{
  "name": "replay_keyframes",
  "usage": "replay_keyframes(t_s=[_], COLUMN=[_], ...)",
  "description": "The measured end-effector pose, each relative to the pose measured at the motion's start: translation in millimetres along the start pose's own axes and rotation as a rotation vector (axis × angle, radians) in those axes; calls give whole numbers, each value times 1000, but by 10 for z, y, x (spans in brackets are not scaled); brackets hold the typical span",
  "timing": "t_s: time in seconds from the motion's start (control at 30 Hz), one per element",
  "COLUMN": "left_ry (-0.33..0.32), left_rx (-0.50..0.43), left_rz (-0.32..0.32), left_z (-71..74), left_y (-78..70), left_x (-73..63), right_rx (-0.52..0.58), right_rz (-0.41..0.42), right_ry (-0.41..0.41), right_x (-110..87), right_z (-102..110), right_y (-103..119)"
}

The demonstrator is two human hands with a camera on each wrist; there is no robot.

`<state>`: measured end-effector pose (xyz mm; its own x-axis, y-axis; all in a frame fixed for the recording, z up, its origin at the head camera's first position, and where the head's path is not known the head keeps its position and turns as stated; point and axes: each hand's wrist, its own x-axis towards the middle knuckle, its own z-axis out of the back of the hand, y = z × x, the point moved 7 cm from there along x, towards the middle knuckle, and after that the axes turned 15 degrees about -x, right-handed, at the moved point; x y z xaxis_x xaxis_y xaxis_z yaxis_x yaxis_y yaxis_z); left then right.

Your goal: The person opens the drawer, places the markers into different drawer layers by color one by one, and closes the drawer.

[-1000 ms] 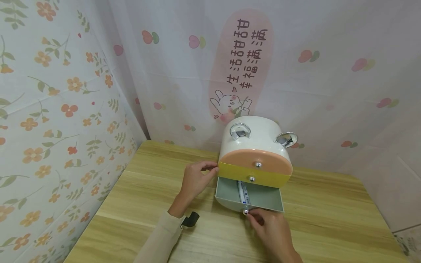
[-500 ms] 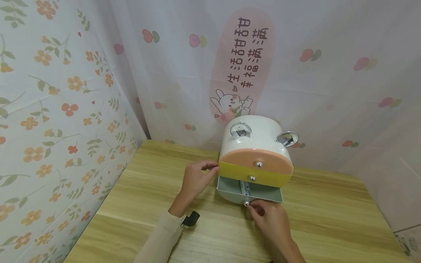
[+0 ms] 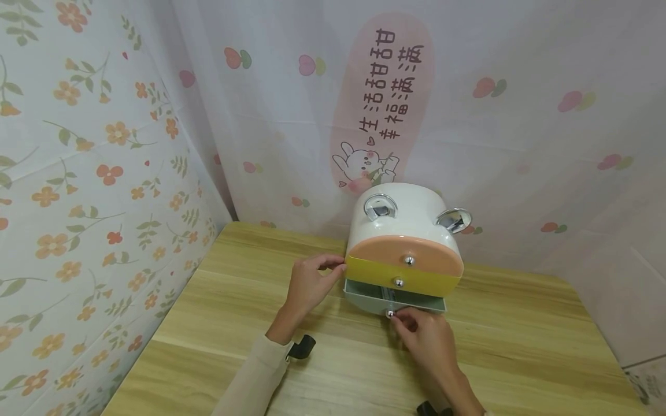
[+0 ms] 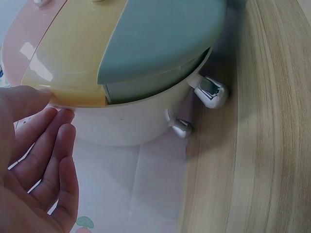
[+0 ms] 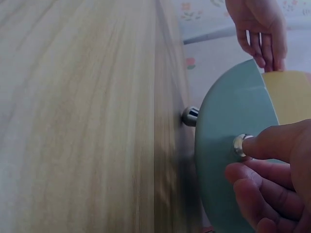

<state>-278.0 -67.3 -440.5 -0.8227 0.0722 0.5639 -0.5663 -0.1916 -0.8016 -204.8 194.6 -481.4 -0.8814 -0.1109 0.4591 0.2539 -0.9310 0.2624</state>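
Note:
A small white drawer cabinet [image 3: 398,205] has a peach top drawer [image 3: 385,249], a yellow middle drawer [image 3: 372,274] and a pale green bottom drawer [image 3: 364,304]. The green drawer stands partly out, and a white-and-blue slim packet [image 3: 388,293] lies inside, mostly hidden. My right hand [image 3: 429,341] pinches that drawer's round silver knob [image 5: 241,145] between thumb and fingers. With thumb and fingertips, my left hand [image 3: 310,285] touches the cabinet's left side by the yellow drawer's edge; its other fingers [image 4: 65,141] are loosely extended.
The cabinet stands on a wood-grain table [image 3: 250,306], near the back edge. Two shiny silver ear-shaped pieces [image 3: 454,221] stick out from its top, and silver feet [image 4: 211,92] show underneath. A printed curtain [image 3: 281,127] hangs behind, and a floral one [image 3: 88,190] at the left.
The green drawer has slid inward, away from me, with my right hand following on its knob. Less of the packet shows now. My left hand has stayed in place.

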Motion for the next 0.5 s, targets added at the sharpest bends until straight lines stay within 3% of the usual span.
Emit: replay_keyframes(t_s=[0.5], left_ry=[1], left_rx=[-18], left_rz=[6], left_z=[-2], left_y=[7], left_x=[-6], right_rx=[12], right_rz=[-17], right_ry=[19], right_x=[89], right_z=[-30], right_y=[-30])
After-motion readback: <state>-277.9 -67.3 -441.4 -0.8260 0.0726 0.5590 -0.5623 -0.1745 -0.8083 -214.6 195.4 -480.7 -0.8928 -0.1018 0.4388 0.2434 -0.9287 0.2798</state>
